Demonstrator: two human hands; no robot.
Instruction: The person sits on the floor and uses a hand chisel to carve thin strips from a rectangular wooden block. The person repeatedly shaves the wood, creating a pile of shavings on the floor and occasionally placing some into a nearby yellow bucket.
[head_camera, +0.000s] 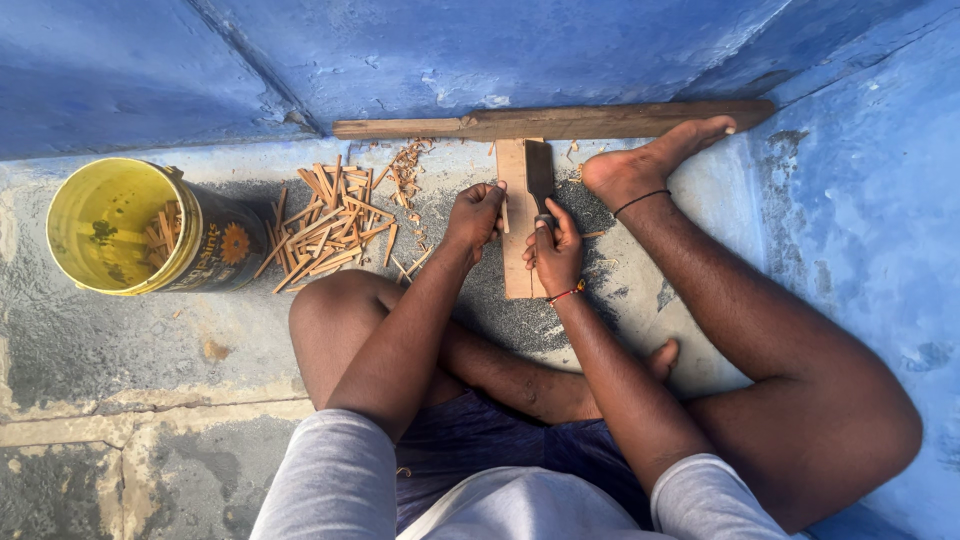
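Crossed legs (560, 385) frame our wooden board (517, 225): upon it left hand (476, 215) pinches a thin stick (505, 212) upright, right hand (556, 250) closed round the chopping blade (540, 175); left of it, cut sticks (328, 228), yellow bucket (120, 225).

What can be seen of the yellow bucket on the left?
The yellow bucket looks like plastic and lies tipped on its side on the grey floor, open mouth facing the camera. Its outer wall is dark with a printed label and a flower-like emblem. Inside lie a few short wooden sticks against stained yellow walls. A loose pile of similar sticks lies just beside its base. Neither hand touches it.
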